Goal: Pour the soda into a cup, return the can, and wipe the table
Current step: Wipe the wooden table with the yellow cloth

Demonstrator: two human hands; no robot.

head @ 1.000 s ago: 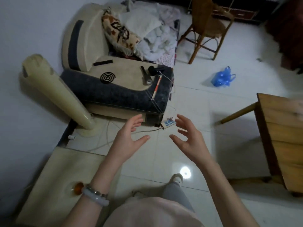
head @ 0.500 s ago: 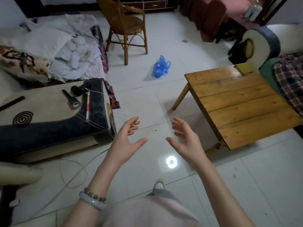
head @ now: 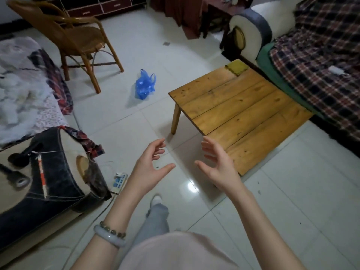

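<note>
A low wooden plank table [head: 239, 106] stands on the tiled floor right of centre. A small yellow-green cloth [head: 236, 67] lies on its far corner. No can or cup shows in this view. My left hand [head: 150, 168] and my right hand [head: 216, 164] are raised in front of me, palms facing each other, fingers loosely spread, holding nothing. The right hand hovers above the table's near left corner. Both are empty.
A dark-and-cream sofa arm [head: 44, 178] with a pen and small objects is at the left. A rattan chair [head: 78, 39] and blue plastic bag [head: 145, 84] stand behind. A plaid-covered sofa [head: 321, 61] runs along the right. A power strip [head: 118, 181] lies on the floor.
The view has swung right, from the left sofa and fan toward the wooden table, which now lies closer. Both hands stay raised and empty in the same pose.
</note>
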